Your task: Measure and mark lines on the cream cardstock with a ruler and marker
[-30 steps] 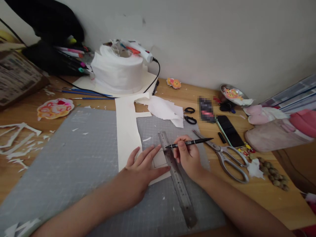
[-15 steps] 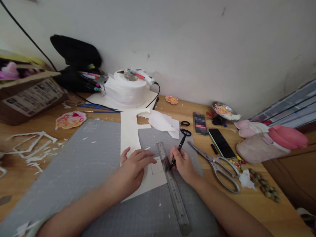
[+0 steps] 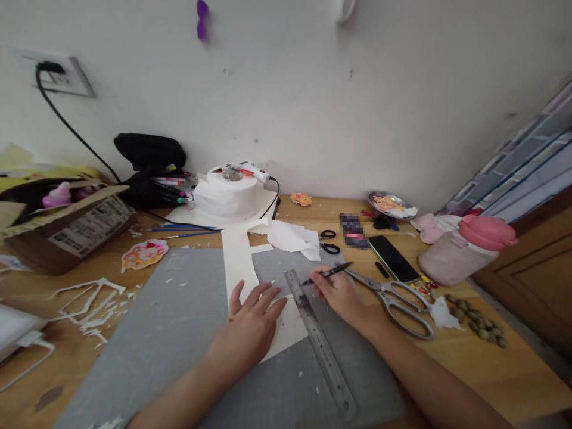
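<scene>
My left hand (image 3: 254, 319) lies with fingers spread on a cut piece of cream paper (image 3: 238, 256), which has thin pen lines drawn near its right part. In my right hand (image 3: 337, 295) is a black pen (image 3: 336, 270), held almost level, its tip pointing left beside the upper end of a steel ruler (image 3: 325, 351). Whether the tip touches anything I cannot tell. The ruler lies slantwise across the paper's right edge, on a grey cutting mat (image 3: 179, 333). Large metal scissors (image 3: 385, 289) rest just right of my right hand.
Behind the mat are black-handled scissors (image 3: 329, 248), a crumpled white sheet (image 3: 290, 237) and a big white roll (image 3: 226, 199). A phone (image 3: 393, 259) and a pink-lidded bottle (image 3: 456, 256) stand right. Paper scraps (image 3: 92, 304) and a cardboard box (image 3: 71, 229) lie left.
My view has tilted upward, showing more wall. The pen has swung from steep to nearly level, and its tip has moved off the ruler's middle. My left fingers are spread wider.
</scene>
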A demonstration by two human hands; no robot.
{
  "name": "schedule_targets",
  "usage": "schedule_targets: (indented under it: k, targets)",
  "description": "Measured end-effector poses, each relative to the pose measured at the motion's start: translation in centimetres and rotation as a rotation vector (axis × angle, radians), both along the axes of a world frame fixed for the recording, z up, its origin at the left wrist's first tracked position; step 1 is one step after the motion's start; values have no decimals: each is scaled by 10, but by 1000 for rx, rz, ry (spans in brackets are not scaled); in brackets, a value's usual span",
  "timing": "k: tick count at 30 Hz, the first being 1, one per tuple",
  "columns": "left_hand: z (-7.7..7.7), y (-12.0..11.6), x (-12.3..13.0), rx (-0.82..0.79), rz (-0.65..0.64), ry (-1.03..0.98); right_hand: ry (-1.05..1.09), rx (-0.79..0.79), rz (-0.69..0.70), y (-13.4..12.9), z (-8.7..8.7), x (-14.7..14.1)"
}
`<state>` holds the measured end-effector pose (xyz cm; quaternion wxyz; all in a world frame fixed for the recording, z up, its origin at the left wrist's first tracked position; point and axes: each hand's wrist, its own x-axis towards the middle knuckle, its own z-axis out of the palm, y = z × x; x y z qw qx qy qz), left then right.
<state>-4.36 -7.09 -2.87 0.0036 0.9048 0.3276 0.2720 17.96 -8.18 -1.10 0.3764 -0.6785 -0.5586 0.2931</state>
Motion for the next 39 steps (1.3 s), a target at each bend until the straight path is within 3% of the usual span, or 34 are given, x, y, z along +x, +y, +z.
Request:
schedule_targets:
  k: [3,6,10,16,22,27,30,35,39]
  targets:
    - [-1,2,-2,6,1,21,-203,55,-119,0,22,42]
    - [-1,3,-2,-13,-1,47,-371,-10,-258,-4,33,84]
    - [1,3,-3,-93,-57,106,-468,-104,-349,-10,26,119]
    - [3,7,-4,-188,-51,94,-437,-162,-380,-7,19,128]
    - [5,7,-1,-383,-45,74,-252,-87,-218,-3,30,92]
    - [7,11,-2,-585,-79,-12,-18,-168,119,-19,31,21]
    - [8,12,-4,-621,-139,-122,149,-152,327,-31,26,-13]
    - [14,10,-3,-633,-224,-138,20,46,416,-38,13,-38]
    - [25,4,-3,-589,-107,-200,-97,94,397,-40,7,-41]
